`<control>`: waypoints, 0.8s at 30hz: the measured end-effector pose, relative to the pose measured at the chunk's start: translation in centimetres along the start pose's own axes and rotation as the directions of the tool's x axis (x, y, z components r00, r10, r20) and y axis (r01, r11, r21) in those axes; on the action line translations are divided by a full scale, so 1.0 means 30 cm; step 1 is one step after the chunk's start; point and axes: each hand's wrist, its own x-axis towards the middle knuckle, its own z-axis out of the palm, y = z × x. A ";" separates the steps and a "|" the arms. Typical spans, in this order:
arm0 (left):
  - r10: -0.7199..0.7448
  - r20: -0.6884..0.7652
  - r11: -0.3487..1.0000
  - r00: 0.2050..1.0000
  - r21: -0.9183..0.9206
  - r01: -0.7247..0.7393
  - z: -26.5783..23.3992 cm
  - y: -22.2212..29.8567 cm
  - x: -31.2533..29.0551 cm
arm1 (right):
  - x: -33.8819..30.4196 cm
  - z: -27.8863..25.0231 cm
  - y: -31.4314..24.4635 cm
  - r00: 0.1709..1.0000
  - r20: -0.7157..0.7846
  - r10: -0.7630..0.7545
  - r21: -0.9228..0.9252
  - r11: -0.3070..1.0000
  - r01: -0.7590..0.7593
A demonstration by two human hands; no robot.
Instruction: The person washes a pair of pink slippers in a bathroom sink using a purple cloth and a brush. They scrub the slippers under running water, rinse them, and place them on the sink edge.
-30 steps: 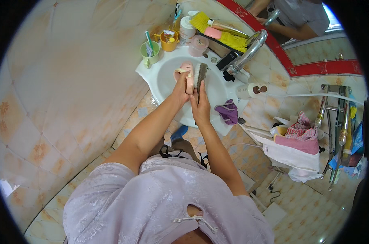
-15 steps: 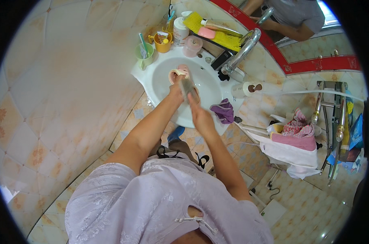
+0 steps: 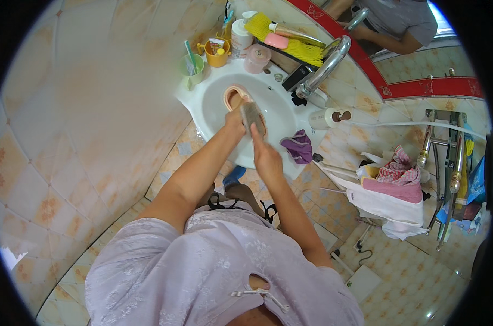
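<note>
Over the white washbasin [image 3: 212, 111], my left hand [image 3: 235, 123] is closed round a pale pink shoe [image 3: 235, 89]; its rounded opening shows beyond my fingers. My right hand [image 3: 266, 158] grips a greyish scrubbing brush [image 3: 250, 116], which lies across the shoe beside my left hand. Part of the shoe is hidden under the brush and my hands. On the basin's right rim lies a crumpled purple cloth [image 3: 298, 147], near my right hand but apart from it.
A green cup [image 3: 192, 74], a yellow cup [image 3: 218, 54] and a pink round jar [image 3: 257, 58] stand along the back rim. The chrome faucet [image 3: 328, 68] arches at the back right, near a pump bottle [image 3: 323, 118]. Towels [image 3: 390, 195] hang at right.
The shoe has turned in my left hand, so its opening shows more plainly. The brush has shifted slightly over it with my right hand, and looks less blurred.
</note>
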 end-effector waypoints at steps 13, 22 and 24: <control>0.227 -0.144 0.925 0.963 0.343 -0.166 -0.088 0.009 -0.039 | -0.139 0.039 0.144 0.986 -0.159 0.039 0.343 0.939 0.018; 0.057 -0.037 0.907 0.998 0.419 -0.036 -0.084 0.033 -0.036 | -0.085 -0.128 0.130 0.980 0.094 0.177 0.483 0.852 -0.200; 0.055 -0.029 0.896 0.998 0.442 -0.036 -0.070 0.027 -0.067 | -0.084 -0.119 0.126 0.992 0.113 0.055 0.447 0.889 -0.100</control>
